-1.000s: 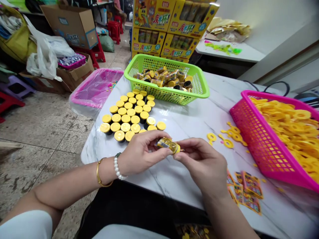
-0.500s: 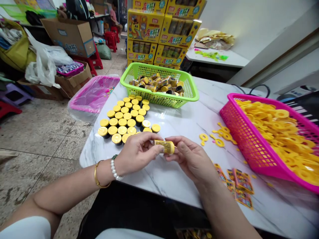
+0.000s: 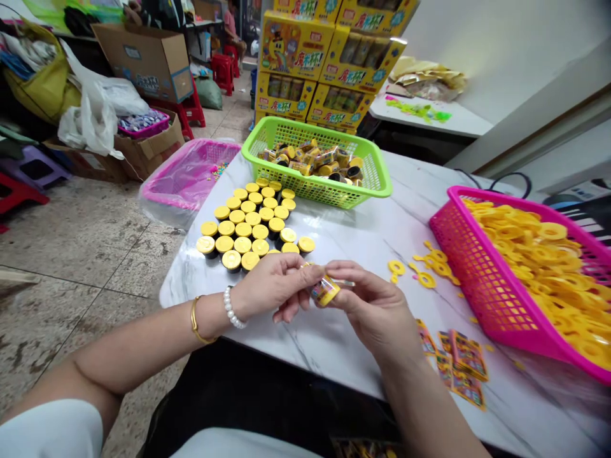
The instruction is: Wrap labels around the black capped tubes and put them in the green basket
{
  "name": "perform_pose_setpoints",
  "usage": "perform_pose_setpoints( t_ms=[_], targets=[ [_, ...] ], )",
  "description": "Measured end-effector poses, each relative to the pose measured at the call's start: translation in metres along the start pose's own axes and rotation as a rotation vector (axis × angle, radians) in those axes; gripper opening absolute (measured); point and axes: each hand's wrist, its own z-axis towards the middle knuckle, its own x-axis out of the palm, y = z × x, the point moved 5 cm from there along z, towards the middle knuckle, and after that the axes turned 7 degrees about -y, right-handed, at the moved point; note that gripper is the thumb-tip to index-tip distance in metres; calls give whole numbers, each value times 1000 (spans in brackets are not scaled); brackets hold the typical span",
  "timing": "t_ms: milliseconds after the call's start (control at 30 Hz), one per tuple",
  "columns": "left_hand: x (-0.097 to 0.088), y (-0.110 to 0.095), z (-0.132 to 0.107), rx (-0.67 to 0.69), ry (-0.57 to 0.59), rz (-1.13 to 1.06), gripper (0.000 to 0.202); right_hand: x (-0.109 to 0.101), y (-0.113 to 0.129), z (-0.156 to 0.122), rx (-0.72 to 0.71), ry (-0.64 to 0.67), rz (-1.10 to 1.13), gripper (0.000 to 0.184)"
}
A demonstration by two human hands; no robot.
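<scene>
Over the front of the table, my left hand (image 3: 281,286) grips a small printed tube (image 3: 325,291) with a yellow end, thumb on top. My right hand (image 3: 367,302) closes from the other side, its thumb at the tube's yellow end. A thin pale strip or stick shows by the right fingers; I cannot make out which. Beyond the left hand, several tubs with yellow lids (image 3: 242,229) and dark sides stand grouped. Yellow ring-shaped wands (image 3: 422,276) lie loose past the right hand, and small printed packets (image 3: 462,362) lie beside the right forearm.
A green basket (image 3: 317,191) of wrapped tubes sits at the back. On the right stands a pink basket (image 3: 458,280) full of yellow rings. A plastic-lined pink basket (image 3: 165,181) is beyond the left edge. Yellow boxes (image 3: 296,48) are stacked behind; a person (image 3: 231,28) sits far off.
The tube has tilted, its yellow end now pointing down and right, and its colourful printed side shows. My right fingers have shifted around that end. The view has swung slightly left.
</scene>
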Motion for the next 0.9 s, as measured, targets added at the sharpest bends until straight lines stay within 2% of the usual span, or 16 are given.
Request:
perform_pose_setpoints(
  t_ms=[167,467,567,667,733,800,867,900],
  targets=[
    [3,2,2,-9,89,-110,53,-1,5,-5,-202,-57,-25,13],
    [3,7,1,-8,69,-154,60,9,15,-12,-397,-59,-253,10],
    [2,9,-1,0,72,-158,60,15,16,-20,-433,-51,-298,14],
    [4,8,-3,1,102,-164,63,12,16,-25,-440,-65,-371,17],
    [7,8,-4,-13,144,-174,67,5,20,-16,-403,-92,-397,11],
    [9,8,-7,-39,183,-179,74,-6,32,7,-336,-193,-412,9],
    [9,9,-10,-64,194,-155,81,-16,54,37,-301,-341,-433,21],
    [9,9,-12,-73,197,-123,83,-18,68,54,-343,-386,-417,29]
  ],
)
